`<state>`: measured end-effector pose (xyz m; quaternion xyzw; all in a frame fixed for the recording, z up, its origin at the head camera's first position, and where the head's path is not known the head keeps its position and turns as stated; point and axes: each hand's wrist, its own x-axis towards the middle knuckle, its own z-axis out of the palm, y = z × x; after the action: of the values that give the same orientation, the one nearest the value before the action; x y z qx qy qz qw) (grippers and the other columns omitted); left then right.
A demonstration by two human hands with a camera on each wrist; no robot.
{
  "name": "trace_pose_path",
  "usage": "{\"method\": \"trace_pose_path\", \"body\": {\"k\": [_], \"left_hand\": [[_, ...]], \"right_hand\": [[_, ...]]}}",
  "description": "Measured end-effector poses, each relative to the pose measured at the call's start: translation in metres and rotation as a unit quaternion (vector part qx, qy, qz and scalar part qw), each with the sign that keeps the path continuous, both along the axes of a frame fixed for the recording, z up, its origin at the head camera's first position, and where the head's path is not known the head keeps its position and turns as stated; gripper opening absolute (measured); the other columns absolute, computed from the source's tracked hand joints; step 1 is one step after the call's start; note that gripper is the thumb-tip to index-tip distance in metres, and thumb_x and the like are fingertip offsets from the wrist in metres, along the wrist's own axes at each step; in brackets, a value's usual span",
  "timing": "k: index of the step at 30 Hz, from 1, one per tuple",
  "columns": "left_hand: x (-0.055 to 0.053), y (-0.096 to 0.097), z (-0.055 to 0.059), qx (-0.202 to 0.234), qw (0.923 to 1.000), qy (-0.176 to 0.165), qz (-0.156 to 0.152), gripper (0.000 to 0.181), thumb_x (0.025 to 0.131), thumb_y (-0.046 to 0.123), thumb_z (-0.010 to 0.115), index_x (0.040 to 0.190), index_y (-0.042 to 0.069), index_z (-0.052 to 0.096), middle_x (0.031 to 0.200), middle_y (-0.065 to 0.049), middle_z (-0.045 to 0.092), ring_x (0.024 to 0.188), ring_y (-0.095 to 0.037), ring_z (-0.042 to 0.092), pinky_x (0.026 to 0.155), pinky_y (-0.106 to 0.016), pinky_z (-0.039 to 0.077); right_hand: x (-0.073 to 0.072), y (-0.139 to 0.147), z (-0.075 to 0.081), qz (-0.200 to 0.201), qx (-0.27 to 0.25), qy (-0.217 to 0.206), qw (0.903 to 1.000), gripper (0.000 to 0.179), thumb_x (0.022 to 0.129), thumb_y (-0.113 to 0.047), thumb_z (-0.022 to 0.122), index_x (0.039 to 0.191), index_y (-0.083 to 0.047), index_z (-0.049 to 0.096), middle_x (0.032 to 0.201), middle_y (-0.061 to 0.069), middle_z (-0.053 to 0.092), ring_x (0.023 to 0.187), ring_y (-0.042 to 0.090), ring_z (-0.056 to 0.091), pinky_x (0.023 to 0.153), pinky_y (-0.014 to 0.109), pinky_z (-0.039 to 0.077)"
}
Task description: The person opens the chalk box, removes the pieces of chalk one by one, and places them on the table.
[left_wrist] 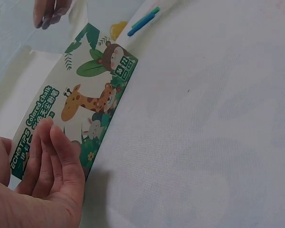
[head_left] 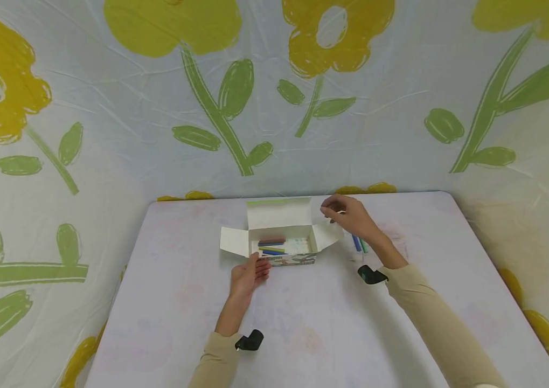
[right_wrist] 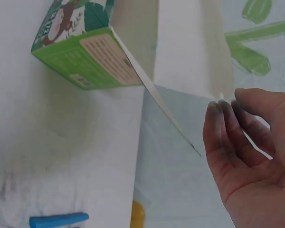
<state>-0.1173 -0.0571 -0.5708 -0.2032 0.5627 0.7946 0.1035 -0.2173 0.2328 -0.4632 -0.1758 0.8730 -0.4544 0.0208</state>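
Observation:
A colored chalk box (head_left: 291, 261) with animal pictures stands open on the table, lid (head_left: 279, 214) raised and side flaps spread. Several chalk sticks (head_left: 271, 251) in blue, yellow-green and brown lie in its left part. My left hand (head_left: 246, 277) grips the box's front left, thumb at the rim and fingers against the printed wall (left_wrist: 85, 109). Up beside the lid's right edge is my right hand (head_left: 349, 214), above the right flap (head_left: 327, 235). Its grey-smudged fingers (right_wrist: 232, 128) bend loosely toward the thumb, with nothing visible between them.
Blue and green chalk sticks (head_left: 356, 243) lie on the table right of the box, below the right forearm. Smudges of chalk dust mark the white tabletop (head_left: 303, 323). A flower-printed cloth (head_left: 371, 124) hangs behind and at both sides.

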Motion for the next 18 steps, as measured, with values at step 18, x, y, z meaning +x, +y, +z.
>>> {"method": "trace_pose_path", "body": {"k": [18], "left_hand": [[-0.001, 0.000, 0.001, 0.004, 0.9999, -0.014, 0.003, 0.050, 0.107, 0.031, 0.057, 0.115, -0.017, 0.065, 0.090, -0.011, 0.075, 0.074, -0.010, 0.068, 0.073, -0.025, 0.060]], "right_hand": [[0.000, -0.059, -0.035, 0.113, 0.024, 0.014, 0.9932, 0.017, 0.099, -0.007, 0.068, 0.112, 0.004, 0.068, 0.103, 0.013, 0.071, 0.096, 0.029, 0.068, 0.086, 0.045, 0.058]]}}
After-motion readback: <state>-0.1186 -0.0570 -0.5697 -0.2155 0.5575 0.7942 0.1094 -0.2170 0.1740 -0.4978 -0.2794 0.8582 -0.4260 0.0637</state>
